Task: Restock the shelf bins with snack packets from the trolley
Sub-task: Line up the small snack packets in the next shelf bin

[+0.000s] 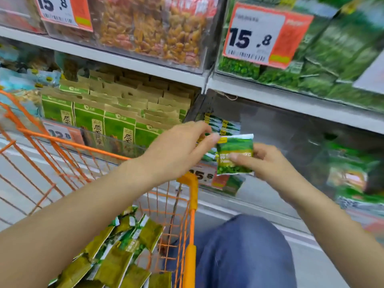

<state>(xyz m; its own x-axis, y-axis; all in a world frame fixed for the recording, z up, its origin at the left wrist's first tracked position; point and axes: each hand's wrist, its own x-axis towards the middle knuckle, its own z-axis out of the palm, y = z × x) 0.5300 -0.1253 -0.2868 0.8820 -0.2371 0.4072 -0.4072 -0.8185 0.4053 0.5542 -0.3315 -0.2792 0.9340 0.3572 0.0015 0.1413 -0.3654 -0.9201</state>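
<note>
Green snack packets (116, 260) lie heaped in the orange wire trolley (192, 204) closest to view. Above its rim, the right hand (268, 163) pinches one green packet (235, 155) by its lower half, while the left hand (176, 150) pinches its top left corner. Just behind it, a clear shelf bin (270, 129) holds a few matching packets (220, 125) at its left end. Left of that bin, kraft-and-green bags (116, 113) stand in rows.

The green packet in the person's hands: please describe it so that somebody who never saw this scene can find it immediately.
Start at the orange trolley before the shelves. Just above its yellow corner, both hands meet in front of a clear shelf bin. The small green packet is pinched between the left hand and right hand; unlike the packets lying in the trolley or bins, it is held in the air.
</note>
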